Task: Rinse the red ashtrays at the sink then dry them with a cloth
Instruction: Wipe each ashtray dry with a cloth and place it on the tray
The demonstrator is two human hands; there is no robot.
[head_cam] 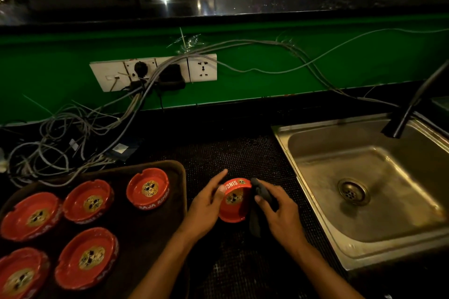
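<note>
A dim bar back-counter fills the view, seen from above. Behind it runs a green wall (pixel 267 75) carrying a white socket strip (pixel 155 71), from which a tangle of grey cables (pixel 73 133) spills down onto the counter's left side. Beyond the wall, a shiny bar top and a seating area show faintly.

To the right sits a steel sink (pixel 364 221), apparently dry, with a dark tap (pixel 410 107) angled over it. A black studded mat (pixel 243 153) covers the counter between the sink and a dark brown tray (pixel 150 238) at the left. The tray holds five red ashtrays (pixel 147 188), each lying open side up, spaced apart, likely waiting their turn or already finished; which cannot be told.

Over the mat, just left of the sink, the left hand (pixel 206 206) grips a sixth ashtray (pixel 234 200) by its rim, tilting it on edge so its bowl faces the other hand. The right hand (pixel 279 211) has its fingers closed around a dark cloth (pixel 261 198), pressed against the ashtray's rim. The tilt seems meant to expose the bowl for wiping, so this looks like the drying step.
</note>
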